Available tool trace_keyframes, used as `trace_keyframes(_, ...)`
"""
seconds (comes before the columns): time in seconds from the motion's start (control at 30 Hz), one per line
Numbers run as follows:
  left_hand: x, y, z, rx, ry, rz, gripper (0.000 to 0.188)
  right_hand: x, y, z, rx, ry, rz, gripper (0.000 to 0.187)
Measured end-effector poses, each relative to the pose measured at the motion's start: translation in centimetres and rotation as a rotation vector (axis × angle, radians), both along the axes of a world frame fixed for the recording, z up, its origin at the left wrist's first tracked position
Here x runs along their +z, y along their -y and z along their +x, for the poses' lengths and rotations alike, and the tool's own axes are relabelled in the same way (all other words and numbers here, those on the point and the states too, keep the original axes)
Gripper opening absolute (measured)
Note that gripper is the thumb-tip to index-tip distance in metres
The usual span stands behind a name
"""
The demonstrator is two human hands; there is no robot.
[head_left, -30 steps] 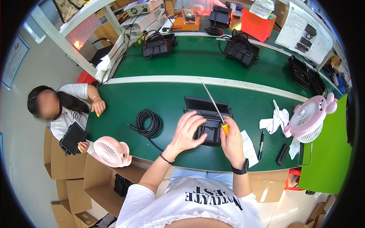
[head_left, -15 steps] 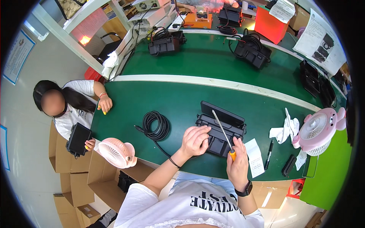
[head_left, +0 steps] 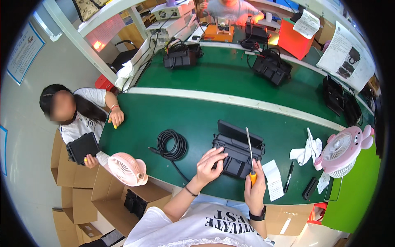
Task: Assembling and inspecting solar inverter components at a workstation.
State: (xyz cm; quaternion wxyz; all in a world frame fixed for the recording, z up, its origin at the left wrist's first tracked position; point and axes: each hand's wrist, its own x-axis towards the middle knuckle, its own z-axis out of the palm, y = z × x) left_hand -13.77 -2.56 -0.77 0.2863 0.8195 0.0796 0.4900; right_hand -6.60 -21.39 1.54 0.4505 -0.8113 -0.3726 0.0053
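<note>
The right hand [head_left: 255, 190] grips the orange handle of a screwdriver [head_left: 250, 155], fingers wrapped tight; its shaft rises away from the fist, over the black device [head_left: 236, 153]. The left hand [head_left: 209, 164] lies with spread fingers, their tips touching the device's near left edge. Left of that hand lies a coiled black cable [head_left: 172, 145]. Just right of the fist lies a paper slip [head_left: 273, 181], with a pen [head_left: 289, 177] beyond it.

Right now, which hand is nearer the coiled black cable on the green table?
Left. The left hand rests just right of the coiled black cable; the right hand is farther right.
</note>
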Motion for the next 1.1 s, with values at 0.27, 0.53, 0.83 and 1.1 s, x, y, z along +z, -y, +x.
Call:
trace_keyframes(0.27, 5.5, -9.7, 5.7, 0.071, -0.124, -0.085, 0.013, -4.7, 0.6, 0.2, 0.030, -0.218, 0.381, 0.033)
trace_keyframes(0.53, 4.7, -28.7, 18.3, 0.393, -0.263, 0.329, 0.062, -11.2, 0.1, -2.8, -0.129, -0.409, 0.665, 0.040)
trace_keyframes(0.83, 2.0, -40.0, 21.1, 0.714, -0.624, 0.049, 0.077, -15.7, 2.5, -3.1, -0.132, -0.482, 0.497, 0.059)
trace_keyframes(1.1, 0.4, -38.1, 17.3, 0.656, -0.804, 0.162, 0.049, -11.5, -0.4, -2.5, -0.201, -0.498, 0.734, 0.039)
